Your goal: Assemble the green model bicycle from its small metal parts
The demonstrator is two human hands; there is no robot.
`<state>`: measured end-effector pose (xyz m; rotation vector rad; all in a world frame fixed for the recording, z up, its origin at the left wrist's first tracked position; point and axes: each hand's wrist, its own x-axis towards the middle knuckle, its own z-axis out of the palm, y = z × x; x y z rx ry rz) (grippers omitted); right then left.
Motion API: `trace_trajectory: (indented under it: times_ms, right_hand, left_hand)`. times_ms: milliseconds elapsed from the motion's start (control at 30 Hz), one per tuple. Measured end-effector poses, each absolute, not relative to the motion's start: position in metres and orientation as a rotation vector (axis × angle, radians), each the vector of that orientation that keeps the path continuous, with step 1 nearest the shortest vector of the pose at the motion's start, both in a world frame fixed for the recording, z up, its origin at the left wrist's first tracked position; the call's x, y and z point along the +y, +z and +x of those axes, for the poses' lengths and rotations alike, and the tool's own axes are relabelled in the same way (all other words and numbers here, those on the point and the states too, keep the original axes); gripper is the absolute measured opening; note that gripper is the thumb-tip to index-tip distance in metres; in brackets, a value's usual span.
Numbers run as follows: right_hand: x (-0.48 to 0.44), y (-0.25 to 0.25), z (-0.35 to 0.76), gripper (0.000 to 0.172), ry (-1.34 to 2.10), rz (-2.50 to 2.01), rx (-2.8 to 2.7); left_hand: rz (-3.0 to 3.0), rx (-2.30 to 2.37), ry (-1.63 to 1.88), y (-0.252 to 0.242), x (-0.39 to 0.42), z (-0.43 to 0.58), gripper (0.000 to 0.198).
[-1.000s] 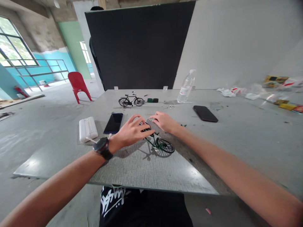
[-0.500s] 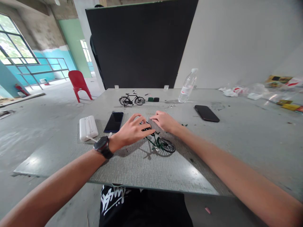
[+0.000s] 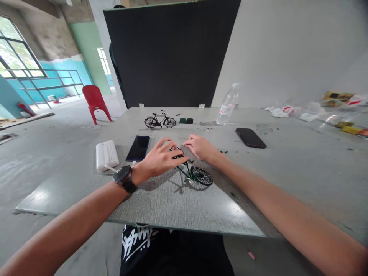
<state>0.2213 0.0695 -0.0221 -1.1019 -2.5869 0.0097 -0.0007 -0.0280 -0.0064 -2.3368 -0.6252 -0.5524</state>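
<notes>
Both hands meet over a small green model bicycle (image 3: 192, 173) standing upright on the grey tabletop (image 3: 178, 203), near the middle of its front half.

Left hand (image 3: 159, 159): watch (image 3: 124, 178) on the wrist, fingers spread and curled over the bicycle's front end. Fingertips rest on the front wheel; the grip looks closed lightly on that wheel, though the hand hides most of it.

Right hand (image 3: 201, 147): fingers drawn together at the same front end, thumb and forefinger pinched close at what seems to be the handlebar area. Whether a loose part sits between them, cannot tell (too small at this range).

The rear wheel points toward the camera, clear of both hands, with its shadow on the tabletop beside it.

Around:
- dark phone (image 3: 138, 148) just left of the left hand, white case (image 3: 106, 155) beyond it
- second phone (image 3: 250, 138) well to the right
- black model bicycle (image 3: 160, 121) upright farther back, two small dark blocks (image 3: 185, 120) beside it
- clear water bottle (image 3: 228, 104) near the far edge
- wrappers and packets (image 3: 316, 113) at far right
- red chair (image 3: 95, 101) on the floor, far left
</notes>
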Motion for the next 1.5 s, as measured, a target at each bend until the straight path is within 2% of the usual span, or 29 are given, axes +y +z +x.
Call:
trace_trajectory:
  times_ms: [833, 1200, 1500]
  right_hand:
    - [0.073, -0.027, 0.227, 0.034, 0.079, -1.195, -2.48]
    - [0.031, 0.046, 0.24, 0.026, 0.189, -0.924, -2.787]
    - [0.012, 0.056, 0.232, 0.026, 0.297, -0.904, -2.864]
  left_hand:
    - [-2.346, -0.639, -0.535, -0.008, -0.027, -0.002, 0.033]
    - [-2.356, -0.617, -0.542, -0.007, -0.027, -0.004, 0.027]
    - [-2.342, -0.605, -0.542, -0.008, -0.027, -0.005, 0.028]
